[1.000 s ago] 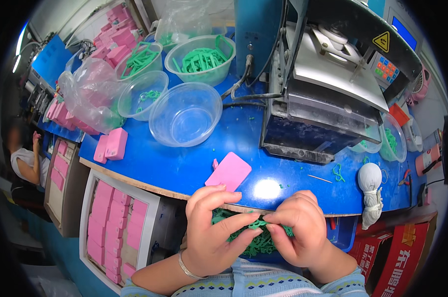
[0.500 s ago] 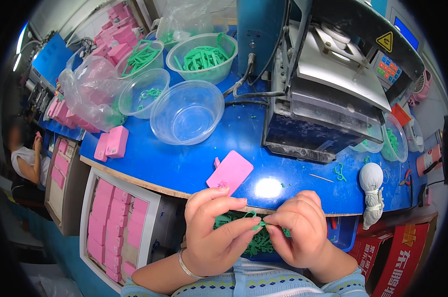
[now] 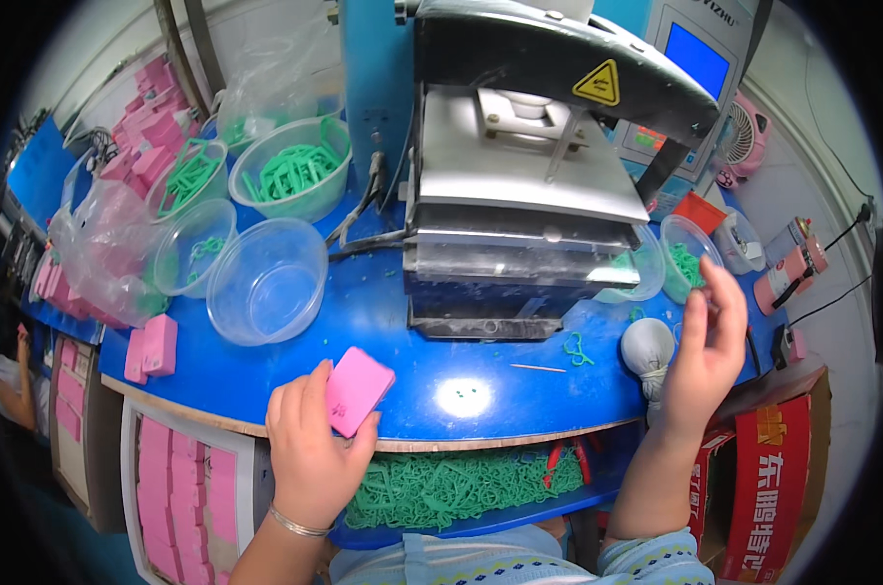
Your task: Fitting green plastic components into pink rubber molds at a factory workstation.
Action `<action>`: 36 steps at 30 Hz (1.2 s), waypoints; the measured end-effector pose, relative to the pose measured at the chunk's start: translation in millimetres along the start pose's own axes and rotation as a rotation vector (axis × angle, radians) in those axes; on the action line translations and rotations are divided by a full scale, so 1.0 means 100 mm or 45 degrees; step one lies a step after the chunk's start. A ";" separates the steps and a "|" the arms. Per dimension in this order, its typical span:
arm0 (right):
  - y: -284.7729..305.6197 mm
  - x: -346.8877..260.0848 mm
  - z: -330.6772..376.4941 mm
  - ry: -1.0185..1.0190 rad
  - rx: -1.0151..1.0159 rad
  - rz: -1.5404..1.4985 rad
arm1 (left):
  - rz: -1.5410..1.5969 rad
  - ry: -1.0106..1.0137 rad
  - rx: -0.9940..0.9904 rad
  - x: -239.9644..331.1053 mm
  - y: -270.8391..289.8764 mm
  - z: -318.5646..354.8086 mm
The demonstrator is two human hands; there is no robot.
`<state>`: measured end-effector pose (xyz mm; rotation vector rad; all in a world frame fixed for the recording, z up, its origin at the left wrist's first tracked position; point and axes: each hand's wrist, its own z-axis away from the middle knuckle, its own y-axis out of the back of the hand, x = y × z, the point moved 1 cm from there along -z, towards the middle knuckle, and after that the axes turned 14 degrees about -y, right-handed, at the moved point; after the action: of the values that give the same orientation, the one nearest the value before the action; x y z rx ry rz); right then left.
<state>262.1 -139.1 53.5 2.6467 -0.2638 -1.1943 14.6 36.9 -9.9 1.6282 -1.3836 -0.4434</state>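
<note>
My left hand [image 3: 315, 439] has its thumb and fingers around a pink block [image 3: 361, 390], rectangular with a small dark mark on its face, at the table's front edge. On the right, my right hand [image 3: 711, 341] is raised over the table with its fingers stretched up and apart. I see nothing in it. Its fingertips are close to a clear tub [image 3: 677, 242] with green pieces inside. Beside my right wrist lies a white cloth-wrapped bundle [image 3: 646, 349] tied with string. A green looped scrap [image 3: 578, 349] and a thin wooden stick [image 3: 537, 369] lie on the blue table.
A press machine [image 3: 529, 253] stands at the table's back middle. Several clear tubs are at left, including one without contents [image 3: 266, 283] and one with green strips [image 3: 290, 175]. Below the edge, a blue tray [image 3: 597, 487] holds green scraps and red-handled pliers [image 3: 551, 466].
My hands have parted from the small green piece they were pinching. My left hand has gone to the pink block; my right has swung up and right. The view has shifted right.
</note>
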 end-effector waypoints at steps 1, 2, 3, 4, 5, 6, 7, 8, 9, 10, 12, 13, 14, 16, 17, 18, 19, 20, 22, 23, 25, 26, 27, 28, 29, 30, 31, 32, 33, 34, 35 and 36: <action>0.00 -0.04 0.08 0.092 -0.045 -0.002 | 0.004 -0.002 0.011 -0.01 0.02 0.01; 0.01 -0.05 0.19 0.134 -0.093 -0.056 | 0.215 0.039 0.020 0.01 0.04 0.02; 0.01 -0.12 0.30 0.100 -0.276 -0.238 | 0.424 0.082 0.028 0.03 0.04 0.05; -0.03 -0.19 0.44 0.194 -0.474 -0.273 | 0.953 0.297 0.091 0.01 -0.02 0.18; -0.09 -0.26 0.51 0.343 -0.719 -0.311 | 0.941 0.303 0.089 0.08 0.01 0.17; -0.17 -0.35 0.57 0.422 -0.971 -0.312 | 1.356 0.374 0.092 0.19 0.04 0.14; -0.27 -0.43 0.63 0.538 -1.143 -0.338 | 1.748 0.454 0.109 0.28 0.08 0.14; -0.33 -0.49 0.68 0.590 -1.242 -0.385 | 1.750 0.400 0.110 0.33 0.08 0.13; -0.35 -0.54 0.75 0.556 -1.159 -0.452 | 1.726 0.413 0.114 0.36 0.09 0.10; -0.32 -0.55 0.77 0.546 -1.290 -0.499 | 1.857 0.566 0.168 0.37 0.09 0.08; -0.33 -0.58 0.87 0.541 -1.430 -0.578 | 1.988 0.667 0.184 0.33 0.10 0.10; -0.36 -0.57 0.94 0.388 -1.411 -0.633 | 1.978 0.677 0.189 0.35 0.08 0.11; -0.39 -0.59 0.97 0.233 -1.388 -0.682 | 1.987 0.675 0.207 0.39 0.05 0.11; -0.39 -0.60 1.00 -0.605 -1.281 -0.839 | 2.009 0.671 0.193 0.43 0.03 0.11; -0.43 -0.62 1.02 -1.086 -1.219 -0.994 | 2.010 0.676 0.190 0.43 0.01 0.15; -0.45 -0.63 0.99 -1.051 -1.318 -0.868 | 1.912 0.586 0.162 0.46 0.06 0.21; -0.48 -0.59 1.00 -1.052 -1.314 -0.864 | 1.834 0.493 0.118 0.47 0.05 0.24; -0.52 -0.55 1.00 -0.844 -1.350 -0.770 | 1.798 0.387 0.158 0.48 0.06 0.26; -0.52 -0.54 1.03 -0.489 -1.303 -0.622 | 1.788 0.380 0.177 0.47 0.02 0.26; -0.53 -0.54 1.02 -0.490 -1.304 -0.617 | 1.773 0.375 0.200 0.46 0.00 0.25; -0.52 -0.58 0.99 0.128 -1.129 -0.569 | 1.826 0.467 0.199 0.46 0.00 0.22; -0.51 -0.59 1.00 0.145 -1.126 -0.583 | 1.874 0.559 0.197 0.46 0.00 0.20; -0.52 -0.58 0.99 0.144 -1.131 -0.585 | 1.873 0.564 0.200 0.46 0.03 0.20; -0.53 -0.57 0.97 0.129 -1.111 -0.602 | 1.964 0.586 0.154 0.47 0.05 0.19; -0.55 -0.56 0.96 0.112 -1.091 -0.618 | 2.056 0.608 0.106 0.47 0.06 0.20; -0.56 -0.50 0.96 0.116 -1.091 -0.595 | 2.054 0.613 0.110 0.46 0.07 0.20; -0.58 -0.49 0.99 0.118 -1.091 -0.590 | 2.105 0.607 0.048 0.44 0.07 0.20; -0.59 -0.48 1.02 -0.213 -1.114 -0.793 | 2.156 0.601 -0.014 0.43 0.08 0.20; -0.61 -0.45 1.05 -0.551 -1.120 -0.990 | 2.160 0.598 -0.016 0.42 0.08 0.20; -0.61 -0.40 1.03 -0.466 -1.273 -0.960 | 2.157 0.573 -0.106 0.40 0.10 0.22; -0.61 -0.39 1.01 -0.469 -1.276 -0.962 | 2.152 0.547 -0.196 0.39 0.11 0.24; -0.62 -0.40 1.00 -0.464 -1.471 -0.999 | 2.150 0.551 -0.195 0.38 0.11 0.26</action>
<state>165.3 -82.9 0.9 1.4723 1.1451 -1.3759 0.6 -7.2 -3.8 0.0256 -1.7552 0.7342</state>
